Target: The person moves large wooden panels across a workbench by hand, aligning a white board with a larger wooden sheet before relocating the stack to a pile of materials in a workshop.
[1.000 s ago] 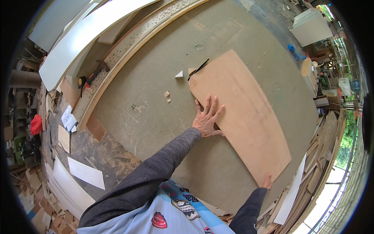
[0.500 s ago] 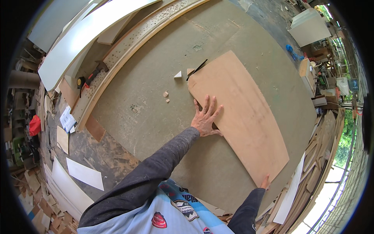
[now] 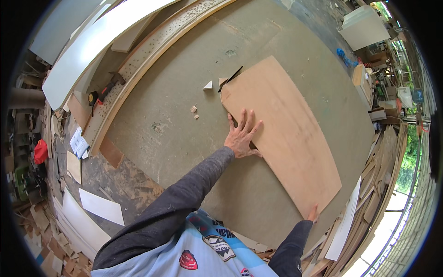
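Observation:
A large flat wooden board point(image 3: 290, 138), light brown with one long curved edge, lies over a grey-green worktop point(image 3: 180, 87). My left hand point(image 3: 242, 137) rests at its near-left edge, fingers spread over the top face and thumb apart along the edge. At the board's lower right corner is my right hand point(image 3: 314, 213), with one digit on the top face; the rest of it is hidden, and it appears closed around the edge. A thin black stick-like object point(image 3: 230, 79) lies at the far-left corner, beside a small wood piece point(image 3: 222, 81).
A small white triangular block point(image 3: 208, 85) and wood scraps point(image 3: 194, 110) lie left of the board. On a curved, speckled wooden form point(image 3: 134, 64) rest a hammer point(image 3: 110, 84) and a tape measure point(image 3: 93, 98). Stacked wood strips point(image 3: 369, 194) stand at the right.
The whole view has shifted slightly, moving the surroundings a little up and left in the picture. Both hands keep their places on the board.

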The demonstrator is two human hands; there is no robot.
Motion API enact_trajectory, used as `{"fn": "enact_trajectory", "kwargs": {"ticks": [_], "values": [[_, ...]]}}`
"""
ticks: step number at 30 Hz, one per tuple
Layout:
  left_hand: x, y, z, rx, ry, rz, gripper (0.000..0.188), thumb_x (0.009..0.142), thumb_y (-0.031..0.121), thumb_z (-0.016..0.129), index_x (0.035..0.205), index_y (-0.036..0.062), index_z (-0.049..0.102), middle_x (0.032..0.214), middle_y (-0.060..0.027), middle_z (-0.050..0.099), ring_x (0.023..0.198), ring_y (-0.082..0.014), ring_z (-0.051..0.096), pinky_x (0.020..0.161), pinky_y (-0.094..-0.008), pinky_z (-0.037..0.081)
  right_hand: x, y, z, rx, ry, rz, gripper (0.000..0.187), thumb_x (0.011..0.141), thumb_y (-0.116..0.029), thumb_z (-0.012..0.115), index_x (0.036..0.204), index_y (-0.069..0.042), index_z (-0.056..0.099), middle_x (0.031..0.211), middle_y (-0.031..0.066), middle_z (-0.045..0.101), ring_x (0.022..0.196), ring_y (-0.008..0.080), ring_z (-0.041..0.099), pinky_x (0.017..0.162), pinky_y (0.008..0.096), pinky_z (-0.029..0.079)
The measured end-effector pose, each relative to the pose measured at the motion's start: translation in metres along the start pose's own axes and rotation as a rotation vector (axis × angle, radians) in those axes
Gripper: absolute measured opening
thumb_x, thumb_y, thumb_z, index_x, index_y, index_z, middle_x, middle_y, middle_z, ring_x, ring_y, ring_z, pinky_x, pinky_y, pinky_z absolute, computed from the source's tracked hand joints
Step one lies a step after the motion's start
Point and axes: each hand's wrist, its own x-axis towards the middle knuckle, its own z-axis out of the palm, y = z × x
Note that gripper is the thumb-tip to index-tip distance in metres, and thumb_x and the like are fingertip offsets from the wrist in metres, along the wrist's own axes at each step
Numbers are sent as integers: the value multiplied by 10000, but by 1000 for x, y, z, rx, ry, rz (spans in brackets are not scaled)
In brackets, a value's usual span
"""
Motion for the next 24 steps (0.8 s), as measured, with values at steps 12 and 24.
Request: {"fn": "enact_trajectory", "kwargs": {"ticks": [12,24], "values": [[0,-5,4,-2,-6,19,1282,498,883,581,1522,223,181,1576,-198,-2,1438,-429,-85,1025,-773,-12,-18,8,-3,-115,6,129,1056,724,-834,480,1371,-2,433,1415,305,352,1316,475,297,1033,631,277],[-3,-7,0,13,-3,28,1264,505,889,571,1520,240,188,1578,-192,8,1443,-422,-65,1039,-760,-3,-56,-1,-13,-122,-32,144,1048,742,-823,470,1405,-16,383,1427,311,325,1315,480,302,1013,652,287]]}}
